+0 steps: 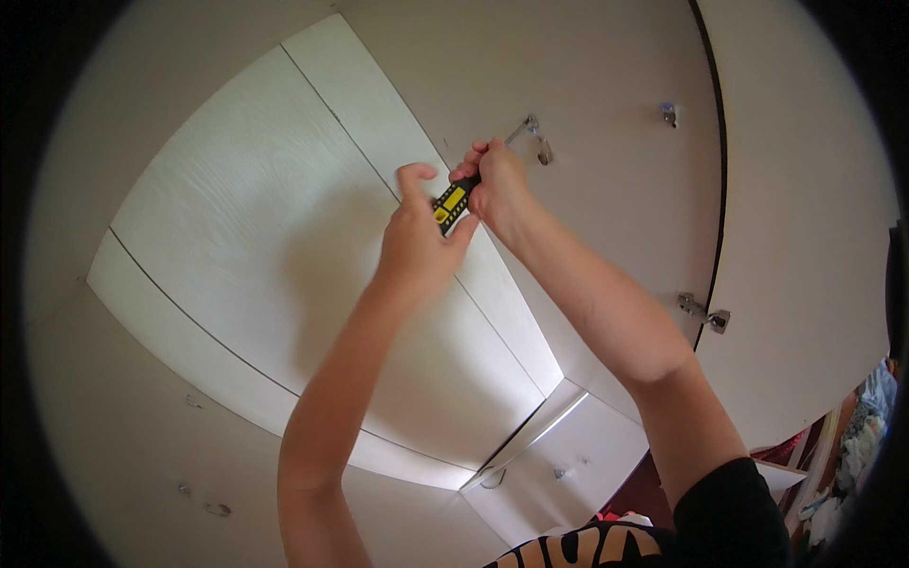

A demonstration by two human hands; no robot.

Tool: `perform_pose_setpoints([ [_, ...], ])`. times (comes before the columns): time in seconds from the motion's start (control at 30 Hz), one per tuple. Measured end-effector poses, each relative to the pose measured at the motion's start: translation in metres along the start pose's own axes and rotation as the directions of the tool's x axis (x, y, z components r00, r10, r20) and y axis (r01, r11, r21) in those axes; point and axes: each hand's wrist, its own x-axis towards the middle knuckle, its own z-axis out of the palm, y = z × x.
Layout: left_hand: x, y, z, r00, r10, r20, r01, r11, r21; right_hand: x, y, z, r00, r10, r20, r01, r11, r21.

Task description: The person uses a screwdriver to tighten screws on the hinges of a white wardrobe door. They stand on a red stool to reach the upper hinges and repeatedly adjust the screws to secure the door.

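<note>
1. From my end of the feed, a pale grained panel [237, 161] with dark grooves fills the middle; both forearms [592, 289] block parts of my view of the boards.
2. White boards [606, 57] surround it, dotted with small metal fittings. I make out a hinge [705, 312] across the dark seam at right.
3. The screwdriver [453, 201], black and yellow, slants between the hands, its shaft running up toward a metal fitting [532, 124].
4. I see the right hand [497, 185] curled closed around it, hiding where handle meets shaft.
5. The left hand [417, 227] is part-open, thumb and forefinger spread about the handle's end; I can't tell whether they touch it.
6. The boards look like a cabinet's walls. Beyond, at lower right, lie crumpled blue and white items [857, 454], too indistinct to identify.
</note>
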Motion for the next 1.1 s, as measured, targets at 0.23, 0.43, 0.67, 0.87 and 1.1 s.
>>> perform_pose_setpoints([
  [0.23, 0.021, 0.005, -0.018, 0.554, -0.362, 0.749, 0.813, 0.043, -0.581, -0.001, -0.013, 0.003, 0.994, 0.000, -0.109, -0.007, 0.998, -0.065],
  [0.43, 0.018, 0.003, 0.004, 0.733, -0.359, 0.577, 0.680, 0.381, -0.626, -0.004, -0.016, -0.002, 0.998, 0.061, 0.003, -0.061, 0.998, -0.021],
  [0.67, 0.017, 0.007, 0.023, 0.992, 0.126, 0.010, -0.127, 0.991, 0.040, -0.041, -0.036, 0.000, 0.993, 0.117, 0.020, -0.119, 0.987, 0.104],
  [0.87, 0.004, 0.031, 0.030, 0.981, 0.174, 0.087, -0.194, 0.828, 0.526, -0.031, -0.042, -0.018, 0.990, 0.134, 0.055, -0.138, 0.987, 0.083],
  [1.1, 0.012, 0.012, 0.020, 0.798, -0.378, 0.469, 0.602, 0.491, -0.630, -0.017, -0.034, -0.020, 0.996, 0.073, 0.047, -0.076, 0.994, 0.084],
])
